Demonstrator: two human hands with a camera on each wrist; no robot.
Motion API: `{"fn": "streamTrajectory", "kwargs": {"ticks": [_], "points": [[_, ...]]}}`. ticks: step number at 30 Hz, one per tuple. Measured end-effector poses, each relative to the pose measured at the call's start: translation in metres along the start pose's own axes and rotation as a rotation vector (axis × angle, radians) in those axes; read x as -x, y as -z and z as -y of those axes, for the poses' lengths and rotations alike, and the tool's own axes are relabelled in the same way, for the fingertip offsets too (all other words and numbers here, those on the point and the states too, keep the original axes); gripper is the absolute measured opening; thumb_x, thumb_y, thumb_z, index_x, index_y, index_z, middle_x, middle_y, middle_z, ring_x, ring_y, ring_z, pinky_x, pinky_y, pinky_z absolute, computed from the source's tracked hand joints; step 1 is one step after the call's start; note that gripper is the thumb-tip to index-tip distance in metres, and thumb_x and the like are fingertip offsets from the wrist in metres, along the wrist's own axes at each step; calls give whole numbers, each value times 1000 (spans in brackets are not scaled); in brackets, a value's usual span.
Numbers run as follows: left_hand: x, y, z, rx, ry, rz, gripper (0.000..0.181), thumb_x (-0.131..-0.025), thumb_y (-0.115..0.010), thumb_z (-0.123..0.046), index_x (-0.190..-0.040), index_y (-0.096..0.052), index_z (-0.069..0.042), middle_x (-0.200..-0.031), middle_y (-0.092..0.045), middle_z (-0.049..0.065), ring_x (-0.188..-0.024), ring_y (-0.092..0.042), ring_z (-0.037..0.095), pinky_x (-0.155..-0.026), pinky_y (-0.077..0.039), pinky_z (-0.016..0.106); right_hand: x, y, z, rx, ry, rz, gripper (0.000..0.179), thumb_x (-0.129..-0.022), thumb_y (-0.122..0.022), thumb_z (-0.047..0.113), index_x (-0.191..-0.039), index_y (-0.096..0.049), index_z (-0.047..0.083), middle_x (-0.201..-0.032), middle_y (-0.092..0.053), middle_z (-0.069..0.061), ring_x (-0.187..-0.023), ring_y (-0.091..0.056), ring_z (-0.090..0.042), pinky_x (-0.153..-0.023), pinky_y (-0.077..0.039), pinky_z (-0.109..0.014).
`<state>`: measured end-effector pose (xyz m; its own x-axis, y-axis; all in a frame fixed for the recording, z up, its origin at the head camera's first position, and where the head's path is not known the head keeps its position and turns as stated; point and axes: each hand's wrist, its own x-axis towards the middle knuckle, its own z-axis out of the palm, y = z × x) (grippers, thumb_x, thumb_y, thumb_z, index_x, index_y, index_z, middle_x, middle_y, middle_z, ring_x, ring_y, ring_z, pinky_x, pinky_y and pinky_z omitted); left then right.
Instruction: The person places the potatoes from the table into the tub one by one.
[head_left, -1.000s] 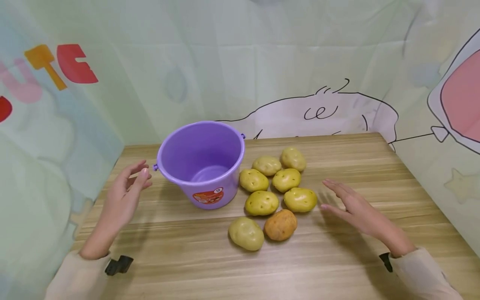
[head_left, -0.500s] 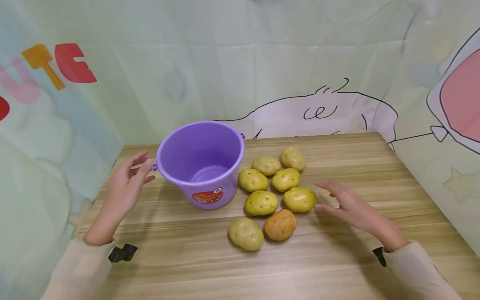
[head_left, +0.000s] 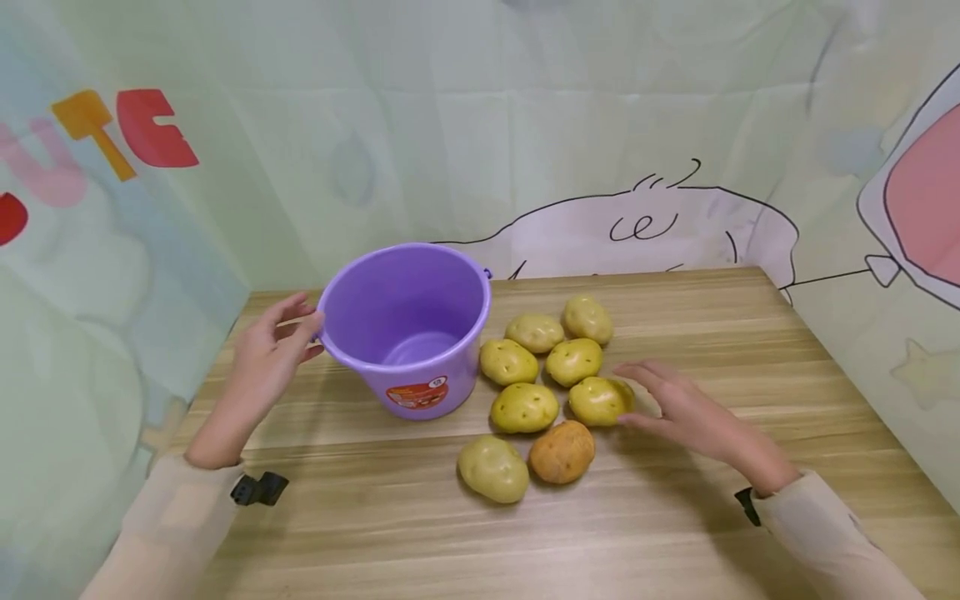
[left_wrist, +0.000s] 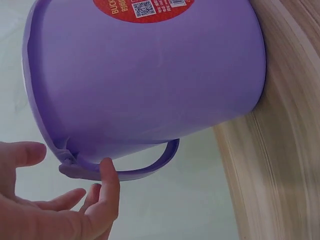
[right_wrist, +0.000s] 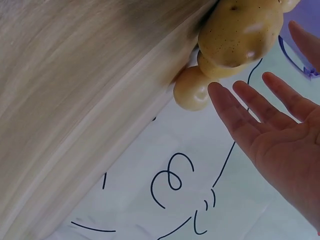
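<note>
A purple bucket [head_left: 420, 379] stands upright on the table, with nothing visible inside it. My left hand [head_left: 273, 346] is at its left rim, fingers loosely bent and thumb apart from them. In the left wrist view one fingertip overlaps the bucket's handle [left_wrist: 145, 171], which hangs behind the bucket; whether it touches cannot be told. To the right of the bucket lie several yellow potatoes [head_left: 524, 407] and one orange-brown potato [head_left: 562, 452]. My right hand [head_left: 686, 412] hovers beside the rightmost yellow potato [head_left: 597, 401], fingers spread and holding nothing.
The wooden table [head_left: 360, 533] ends at the back against a printed cloth backdrop [head_left: 525, 150]. A pale potato [head_left: 492, 469] lies nearest the front. Further potatoes [head_left: 587, 319] lie at the back of the group.
My left hand has moved right and forward to the bucket's rim. My right hand has moved left, closer to the rightmost potato. Bucket and potatoes have stayed in place.
</note>
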<state>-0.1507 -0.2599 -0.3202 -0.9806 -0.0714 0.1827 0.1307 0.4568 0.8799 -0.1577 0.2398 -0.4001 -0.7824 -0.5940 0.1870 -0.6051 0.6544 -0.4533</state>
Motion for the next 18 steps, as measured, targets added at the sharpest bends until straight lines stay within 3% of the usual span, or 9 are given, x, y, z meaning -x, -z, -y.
{"fn": "streamTrajectory", "kwargs": {"ticks": [5, 14, 18], "points": [[-4, -3, -2, -19, 6, -14, 62, -103, -55, -29, -152, -35, 4, -140, -48, 23, -113, -55, 15, -83, -55, 15, -4, -2, 1, 20, 37, 3, 57, -88, -79, 22, -134, -56, -3, -132, -58, -16, -122, -55, -34, -102, -49, -52], [-12, -9, -1, -16, 16, -38, 56, -104, -51, -20, -150, -36, 8, -138, -48, 29, -105, -55, 6, -78, -54, 10, -7, -6, -1, 50, 91, -2, 60, -84, -83, 20, -131, -57, -6, -127, -60, -17, -118, -57, -33, -99, -52, -49], [-14, -12, -2, -38, 4, -37, 53, -104, -49, -17, -148, -36, 11, -137, -48, 32, -111, -59, 22, -75, -54, 8, -8, -7, -2, 52, 88, 9, 60, -84, -82, 21, -132, -56, -5, -128, -59, -17, -118, -56, -34, -100, -51, -50]]}}
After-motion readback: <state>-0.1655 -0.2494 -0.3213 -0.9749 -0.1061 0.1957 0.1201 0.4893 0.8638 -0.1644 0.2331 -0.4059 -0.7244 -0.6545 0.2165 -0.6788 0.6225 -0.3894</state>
